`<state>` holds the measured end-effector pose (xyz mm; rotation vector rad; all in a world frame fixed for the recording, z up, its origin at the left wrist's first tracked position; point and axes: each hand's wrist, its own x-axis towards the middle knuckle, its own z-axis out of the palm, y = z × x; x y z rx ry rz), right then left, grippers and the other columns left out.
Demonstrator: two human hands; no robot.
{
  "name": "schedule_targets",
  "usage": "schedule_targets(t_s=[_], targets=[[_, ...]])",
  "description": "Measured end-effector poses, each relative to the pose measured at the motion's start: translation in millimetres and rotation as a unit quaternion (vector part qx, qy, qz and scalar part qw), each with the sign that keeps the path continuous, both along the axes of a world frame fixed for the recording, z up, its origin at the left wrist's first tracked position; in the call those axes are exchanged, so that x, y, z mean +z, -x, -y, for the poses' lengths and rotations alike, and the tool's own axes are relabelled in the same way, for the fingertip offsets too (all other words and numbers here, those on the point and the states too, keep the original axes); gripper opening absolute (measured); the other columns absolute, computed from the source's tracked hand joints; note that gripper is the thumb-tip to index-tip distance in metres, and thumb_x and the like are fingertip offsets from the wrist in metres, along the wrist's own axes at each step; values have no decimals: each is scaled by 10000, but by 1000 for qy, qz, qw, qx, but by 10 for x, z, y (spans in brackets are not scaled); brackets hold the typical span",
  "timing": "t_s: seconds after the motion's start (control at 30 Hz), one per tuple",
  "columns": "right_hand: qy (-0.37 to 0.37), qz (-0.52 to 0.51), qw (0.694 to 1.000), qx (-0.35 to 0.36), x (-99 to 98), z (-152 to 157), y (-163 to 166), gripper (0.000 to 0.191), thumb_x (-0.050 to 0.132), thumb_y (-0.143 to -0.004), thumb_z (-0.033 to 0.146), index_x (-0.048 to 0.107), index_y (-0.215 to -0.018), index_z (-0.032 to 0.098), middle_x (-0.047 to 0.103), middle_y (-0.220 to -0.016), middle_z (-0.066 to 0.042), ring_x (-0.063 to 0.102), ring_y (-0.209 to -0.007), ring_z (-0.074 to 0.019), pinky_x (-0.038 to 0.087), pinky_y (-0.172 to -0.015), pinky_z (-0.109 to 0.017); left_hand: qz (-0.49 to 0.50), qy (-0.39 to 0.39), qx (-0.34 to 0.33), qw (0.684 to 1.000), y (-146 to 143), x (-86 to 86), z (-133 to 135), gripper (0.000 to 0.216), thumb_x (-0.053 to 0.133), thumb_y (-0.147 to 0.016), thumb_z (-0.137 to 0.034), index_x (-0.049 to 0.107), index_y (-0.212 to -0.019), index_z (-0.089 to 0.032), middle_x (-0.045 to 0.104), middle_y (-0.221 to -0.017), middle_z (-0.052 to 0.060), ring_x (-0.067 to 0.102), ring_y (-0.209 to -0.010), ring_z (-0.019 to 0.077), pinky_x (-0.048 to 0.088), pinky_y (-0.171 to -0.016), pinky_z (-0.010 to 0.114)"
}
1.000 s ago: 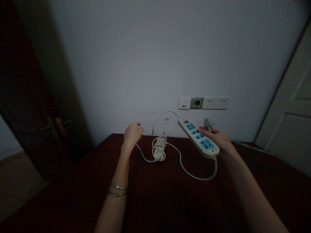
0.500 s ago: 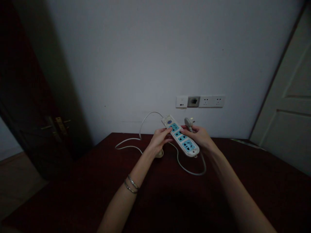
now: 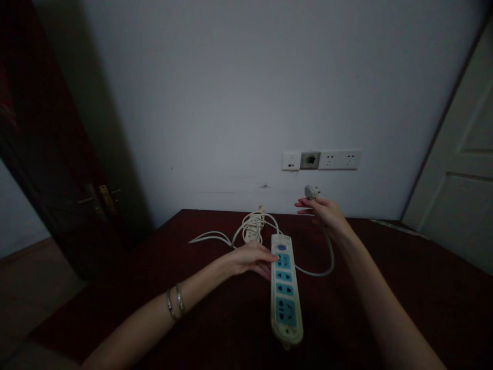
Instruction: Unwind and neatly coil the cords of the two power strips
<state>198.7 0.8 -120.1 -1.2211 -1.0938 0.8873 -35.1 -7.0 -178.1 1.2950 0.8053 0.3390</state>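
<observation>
My left hand (image 3: 256, 258) grips a long white power strip (image 3: 285, 285) with blue sockets by its left edge, thumb on top near the upper socket. The strip points toward me over the dark red tabletop. Raised to the right, my right hand (image 3: 321, 208) holds a whitish plug (image 3: 311, 192) between its fingers, the prongs facing right. A pale cord (image 3: 330, 259) hangs from that hand and loops down behind the strip. Beyond the left hand lies a second white power strip (image 3: 253, 228) with cord coiled over it.
On the wall above the table is a row of wall plates: a white plate (image 3: 290, 161), a grey one (image 3: 310, 160) and white sockets (image 3: 339, 160). A dark door (image 3: 57, 169) stands at left, a pale door (image 3: 458, 169) at right. The tabletop (image 3: 154, 303) reaches the wall.
My left hand has brought the power strip down and nearer, turning it lengthwise. My right hand has left the strip and moved slightly right with the plug. The second strip has come into view.
</observation>
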Motion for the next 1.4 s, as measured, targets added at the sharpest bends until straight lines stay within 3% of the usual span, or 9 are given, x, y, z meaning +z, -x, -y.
schedule_targets(t_s=[0.2,0.53,0.8,0.97,1.1,1.2,1.3,1.33,1.4], targets=[[-1,-15,1000,-4,9,15,85,240,628,-722,302,628,-878,121,676,-977,-125,643,-661,-127,204,-345,-130,-26,25,0,999,14,-438,-1,308,763,-599,-321,695,-769,-73,697,-712,89,648,-624,161,530,-623,287],[-10,1,1000,-17,35,74,183,230,612,-747,300,622,-887,118,685,-927,-118,615,-569,-103,236,-345,-139,-88,64,-48,993,42,-722,-178,177,700,-639,-233,686,-702,-68,691,-649,98,657,-582,178,546,-575,276],[-67,36,997,-9,-4,89,201,396,591,-755,397,615,-1009,94,681,-747,-85,440,-359,-41,260,-358,-176,-254,-17,-127,959,-15,-702,-228,288,579,-733,-365,562,-578,-124,600,-467,96,591,-422,206,509,-429,332],[-72,41,997,-1,-54,143,239,491,601,-723,409,612,-1079,71,559,-507,17,303,-327,-33,195,-345,-177,-281,-78,-207,934,-23,-696,-243,376,564,-725,-519,492,-594,-174,561,-427,63,563,-393,201,497,-410,351],[-60,41,997,13,-89,158,241,537,635,-687,418,613,-1105,81,507,-480,47,301,-341,-33,183,-345,-170,-309,-94,-224,919,-15,-598,-151,397,456,-797,-537,471,-617,-184,553,-449,59,560,-405,204,496,-450,377],[-41,53,998,3,-128,159,209,475,701,-618,340,653,-1022,95,485,-467,64,303,-341,-25,192,-345,-161,-332,-228,-204,892,109,-366,-24,420,409,-823,-530,480,-598,-183,535,-476,47,567,-458,199,498,-521,377],[-9,44,999,8,-174,176,195,329,705,-621,305,678,-868,89,540,-494,35,271,-322,-11,167,-320,-157,-341,-519,-27,783,368,-135,65,336,499,-793,-480,571,-691,-167,612,-681,73,607,-688,220,477,-676,351],[-1,36,999,23,-188,186,206,285,683,-654,311,676,-835,91,583,-537,9,271,-315,-8,156,-306,-157,-345,-565,9,749,472,-99,74,316,513,-790,-474,595,-816,-171,631,-796,83,606,-769,232,464,-719,352],[12,19,998,63,-213,206,260,234,635,-718,312,667,-816,102,660,-685,-57,363,-328,-22,172,-283,-151,-374,-598,8,709,675,-115,63,454,594,-725,-509,576,-1018,-163,603,-1018,122,567,-941,278,437,-797,370]])
